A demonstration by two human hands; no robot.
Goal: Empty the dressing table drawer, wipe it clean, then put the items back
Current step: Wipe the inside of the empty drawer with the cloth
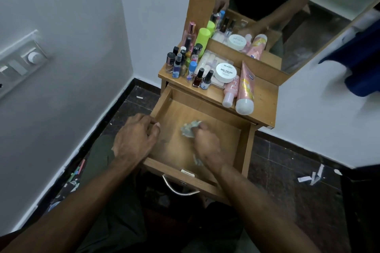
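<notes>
The right hand (206, 146) is clutching a cloth (190, 128) inside the drawer (244, 146), while the left hand (135, 137) is gripping its side wall with curled fingers.

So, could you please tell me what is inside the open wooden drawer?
Only the right hand pressing a crumpled pale cloth onto the open wooden drawer floor; anything beneath hand and cloth is hidden.

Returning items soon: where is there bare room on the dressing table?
The wooden tabletop is bare right of the lying pink tube. Its left is crowded with nail polish bottles. The open wooden drawer holds only the right hand and crumpled cloth.
</notes>
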